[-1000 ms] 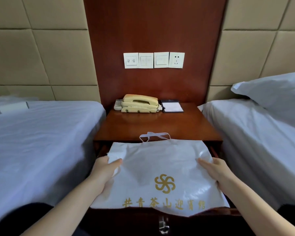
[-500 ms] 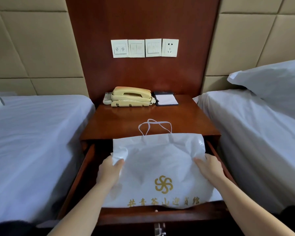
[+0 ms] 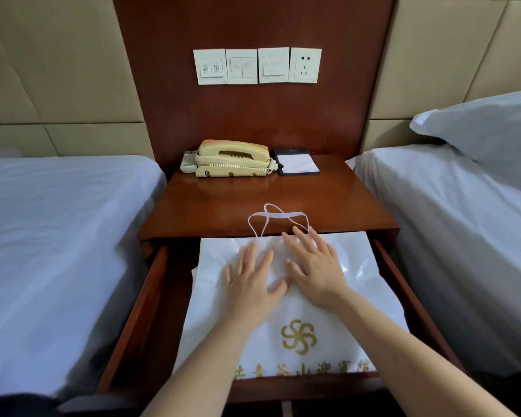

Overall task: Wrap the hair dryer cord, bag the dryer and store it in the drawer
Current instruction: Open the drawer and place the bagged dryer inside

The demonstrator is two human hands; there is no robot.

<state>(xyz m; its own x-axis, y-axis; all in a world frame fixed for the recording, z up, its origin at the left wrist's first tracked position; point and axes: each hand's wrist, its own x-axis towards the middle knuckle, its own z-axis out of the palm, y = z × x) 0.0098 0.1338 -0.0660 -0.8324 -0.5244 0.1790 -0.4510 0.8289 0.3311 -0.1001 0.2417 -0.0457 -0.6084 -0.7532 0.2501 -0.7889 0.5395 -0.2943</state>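
Between the left bed and right bed, the table's open drawer holds the white bag, laid flat with its contents hidden. Left hand and right hand rest on it side by side, fingers straight and spread, gripping nothing. The bag handles lie on the table edge.

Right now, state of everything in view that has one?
drawer, open.
white bag, lying flat in the drawer, handles out on the nightstand top.
left hand, open, flat on the bag.
right hand, open, flat on the bag.
telephone, handset on its cradle.
wall socket, nothing plugged in.
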